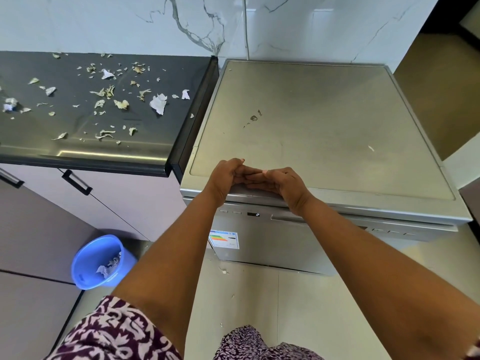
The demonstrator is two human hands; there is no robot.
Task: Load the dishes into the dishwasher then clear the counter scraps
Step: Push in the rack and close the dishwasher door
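Two hands, my left hand [226, 178] and right hand [284, 185], meet fingertip to fingertip over the dishwasher [324, 120] front lip. The fingers are loosely bent and grasp nothing, probably resting there because its door just below them looks closed. Dozens of scraps [158, 103] litter one counter [78, 152] well off to my left. One blue bin [85, 266] stands low, left of my forearm, some paper inside.
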